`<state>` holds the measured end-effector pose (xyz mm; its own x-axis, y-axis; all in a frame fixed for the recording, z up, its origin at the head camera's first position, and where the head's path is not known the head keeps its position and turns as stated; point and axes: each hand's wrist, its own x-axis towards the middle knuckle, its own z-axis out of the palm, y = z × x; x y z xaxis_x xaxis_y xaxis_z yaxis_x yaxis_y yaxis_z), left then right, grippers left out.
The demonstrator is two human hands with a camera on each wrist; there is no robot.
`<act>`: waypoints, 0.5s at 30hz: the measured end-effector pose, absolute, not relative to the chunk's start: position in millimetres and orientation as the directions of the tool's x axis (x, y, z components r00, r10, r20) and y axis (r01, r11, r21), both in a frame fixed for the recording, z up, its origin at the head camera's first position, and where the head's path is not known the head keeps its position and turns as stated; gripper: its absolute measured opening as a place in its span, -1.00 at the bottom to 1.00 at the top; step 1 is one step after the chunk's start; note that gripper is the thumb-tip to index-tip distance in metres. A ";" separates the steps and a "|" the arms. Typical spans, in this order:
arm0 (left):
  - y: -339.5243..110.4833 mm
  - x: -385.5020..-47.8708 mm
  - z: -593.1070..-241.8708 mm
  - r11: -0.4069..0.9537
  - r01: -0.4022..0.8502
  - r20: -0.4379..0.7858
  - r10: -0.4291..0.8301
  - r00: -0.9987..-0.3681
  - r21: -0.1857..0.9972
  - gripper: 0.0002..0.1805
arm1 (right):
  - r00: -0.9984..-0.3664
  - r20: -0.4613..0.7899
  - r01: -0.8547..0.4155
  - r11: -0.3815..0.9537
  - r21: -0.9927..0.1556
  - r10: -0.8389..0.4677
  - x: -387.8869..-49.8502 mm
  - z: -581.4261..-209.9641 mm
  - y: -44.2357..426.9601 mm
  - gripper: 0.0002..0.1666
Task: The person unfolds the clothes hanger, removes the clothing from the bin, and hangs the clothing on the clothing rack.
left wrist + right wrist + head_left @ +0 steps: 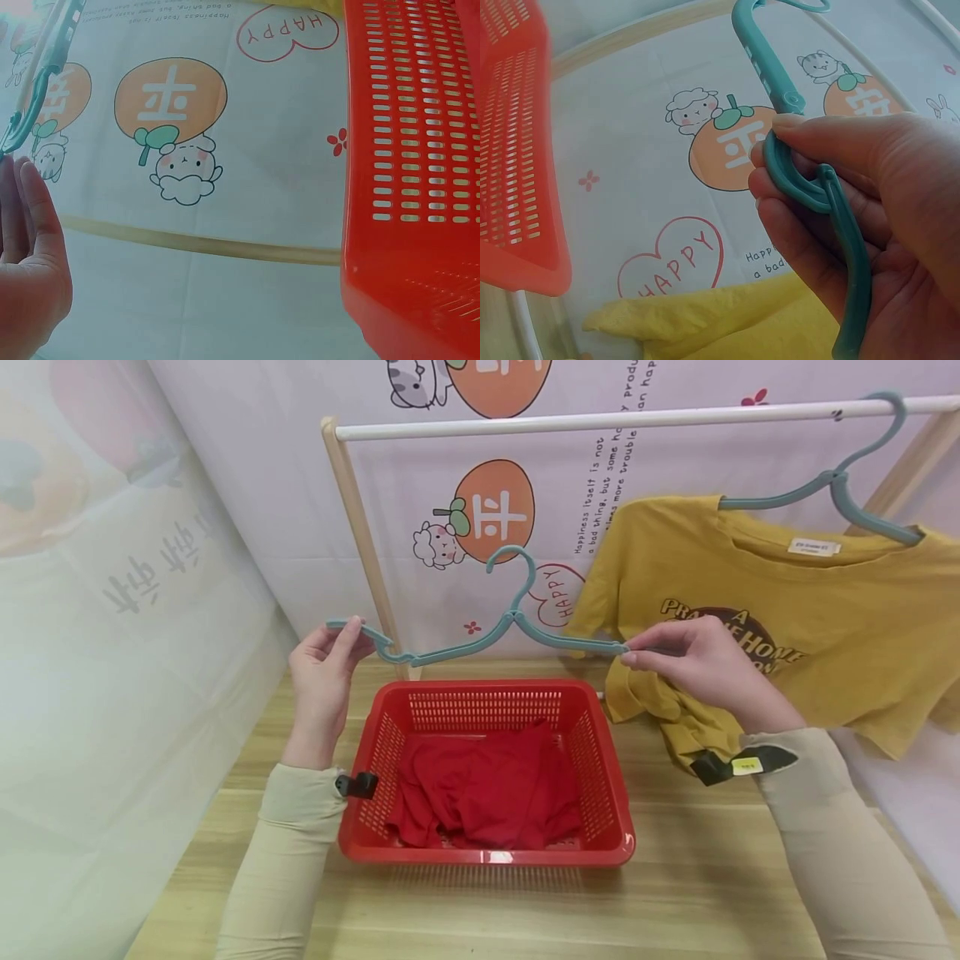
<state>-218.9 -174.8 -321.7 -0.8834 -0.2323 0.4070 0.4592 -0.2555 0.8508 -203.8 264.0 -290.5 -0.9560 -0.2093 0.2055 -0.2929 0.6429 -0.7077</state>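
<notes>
Teal hanger [514, 617] is held at both ends by two hands [322, 672] [708, 658].

The red basket [487, 857] is open above; a teal hanger [513, 617] fronts the rack [600, 422].

Shirt [750, 581] – "A PRA… HOME", partly hidden; backdrop [435, 468] – "HAPPY", "平", "安", "Happiness itself is not a bad thing".

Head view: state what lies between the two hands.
A hooked teal plastic clothes hanger spans the stretch from the left hand to the right hand, as the head view shows.
</notes>
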 end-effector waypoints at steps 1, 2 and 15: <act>-174.8 -218.9 -321.7 -0.259 0.460 0.407 -0.232 -0.883 0.849 -0.75 | -0.957 0.206 -0.291 0.645 -0.706 -0.206 -203.4 -290.0 264.1 -0.70; -174.8 -218.9 -321.6 -0.263 0.460 0.407 -0.233 -0.883 0.848 -0.79 | -0.957 0.206 -0.289 0.647 -0.706 -0.203 -203.2 -289.7 264.2 -0.70; -177.7 -218.8 -322.2 -0.317 0.456 0.400 -0.228 -0.888 0.832 -0.89 | -0.952 0.254 -0.304 0.608 -0.733 -0.170 -204.3 -289.3 271.7 -0.70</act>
